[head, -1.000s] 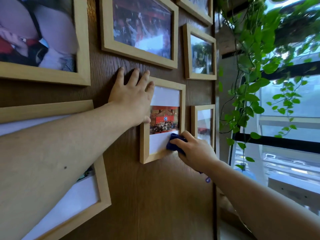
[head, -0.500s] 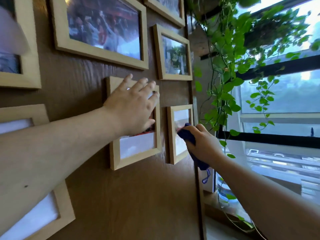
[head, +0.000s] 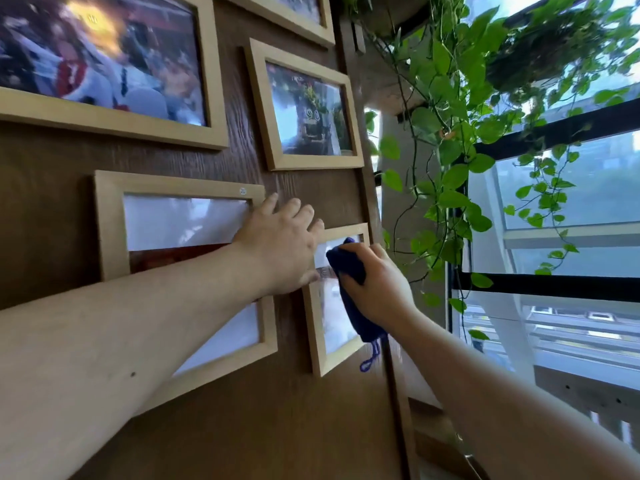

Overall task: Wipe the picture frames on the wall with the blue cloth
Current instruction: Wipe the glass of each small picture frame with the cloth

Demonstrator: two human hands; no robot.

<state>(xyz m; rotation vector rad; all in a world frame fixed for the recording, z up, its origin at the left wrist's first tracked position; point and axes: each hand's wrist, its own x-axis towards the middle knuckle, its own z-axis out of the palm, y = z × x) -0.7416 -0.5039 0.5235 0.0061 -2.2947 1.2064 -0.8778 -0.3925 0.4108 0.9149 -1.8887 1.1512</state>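
Observation:
Several light wooden picture frames hang on a dark wood wall. My right hand grips the blue cloth and presses it against the glass of the small frame at the wall's right edge. The cloth's loop dangles below the hand. My left hand lies flat with fingers spread, over the right side of the middle frame and the wall beside it. Its thumb reaches the small frame's left edge. Above hang a large frame and a portrait frame.
A trailing green plant hangs just right of the wall's edge, close to my right hand. Behind it is a window with black bars. A wooden ledge runs below the window.
The view has shifted right. My left hand slid from the middle frame's glass to its right side. My right hand stays on the small frame and has moved the cloth slightly higher on the glass.

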